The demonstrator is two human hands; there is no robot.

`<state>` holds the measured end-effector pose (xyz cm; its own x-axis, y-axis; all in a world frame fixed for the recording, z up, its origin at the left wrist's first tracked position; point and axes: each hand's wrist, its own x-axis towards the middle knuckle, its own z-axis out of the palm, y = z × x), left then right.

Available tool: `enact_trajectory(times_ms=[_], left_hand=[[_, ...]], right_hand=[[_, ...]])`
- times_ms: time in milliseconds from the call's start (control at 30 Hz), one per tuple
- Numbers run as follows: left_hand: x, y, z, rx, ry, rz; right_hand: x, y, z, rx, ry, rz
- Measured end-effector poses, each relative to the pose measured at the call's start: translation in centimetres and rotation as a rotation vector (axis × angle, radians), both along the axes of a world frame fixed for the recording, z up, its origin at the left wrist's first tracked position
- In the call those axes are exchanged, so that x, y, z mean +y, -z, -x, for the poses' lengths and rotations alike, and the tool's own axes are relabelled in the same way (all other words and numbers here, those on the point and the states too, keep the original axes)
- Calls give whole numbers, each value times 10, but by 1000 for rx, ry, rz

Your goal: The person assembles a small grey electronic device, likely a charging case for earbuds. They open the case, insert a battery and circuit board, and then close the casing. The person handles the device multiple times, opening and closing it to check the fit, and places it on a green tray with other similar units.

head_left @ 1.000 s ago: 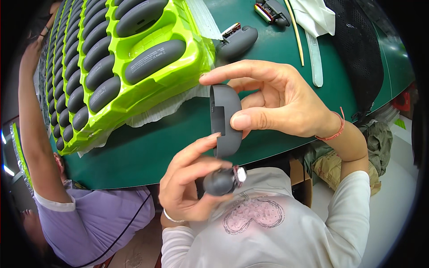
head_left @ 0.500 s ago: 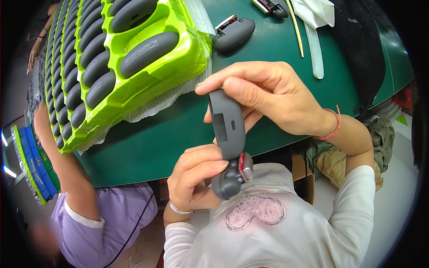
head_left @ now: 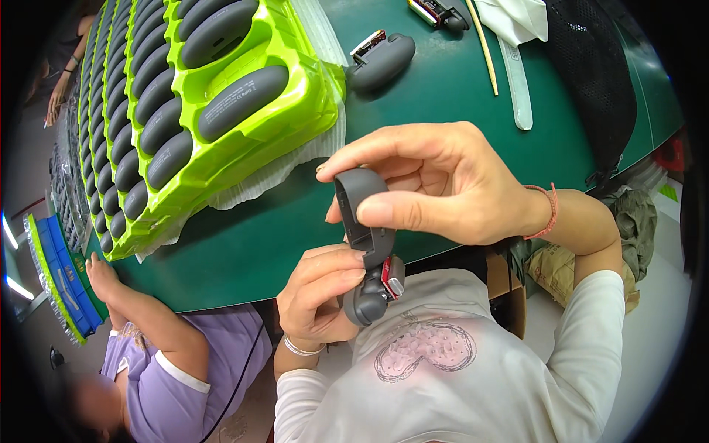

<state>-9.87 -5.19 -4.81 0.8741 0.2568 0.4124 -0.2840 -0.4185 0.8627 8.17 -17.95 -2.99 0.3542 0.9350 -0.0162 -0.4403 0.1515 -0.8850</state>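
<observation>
Right hand (head_left: 443,196) half-curled, thumb and fingers pinching hollow, curved dark-grey plastic shell (head_left: 353,203) above near part of dark-green table (head_left: 221,269). Left hand (head_left: 314,295) nearer and to left, fingers bent round dark-grey rounded piece with red and silver insert (head_left: 365,304), right by shell's near end; cannot tell if parts touch. Far left: lime-green moulded plastic tray (head_left: 304,122) holding rows of dark-grey oblong cases (head_left: 170,159).

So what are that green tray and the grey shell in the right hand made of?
Green tray: probably thin moulded plastic, glossy, given its bright highlights and formed pockets. Grey shell: likely rigid plastic, matte, since its surface shades softly.
</observation>
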Motion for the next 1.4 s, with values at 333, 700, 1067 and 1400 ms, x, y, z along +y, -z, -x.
enact_trajectory(times_ms=[333,700,1067,1400], left_hand=[[-6,12,1,-75,38,608],[-2,10,-6,-72,107,960],[14,-31,-10,243,-210,756],[15,-31,-19,203,-78,745]], right_hand=[[1,9,-14,-589,120,-306],[0,14,-22,-1025,232,-555],[-1,5,-12,-75,0,11],[-4,-3,-11,-280,-70,100]])
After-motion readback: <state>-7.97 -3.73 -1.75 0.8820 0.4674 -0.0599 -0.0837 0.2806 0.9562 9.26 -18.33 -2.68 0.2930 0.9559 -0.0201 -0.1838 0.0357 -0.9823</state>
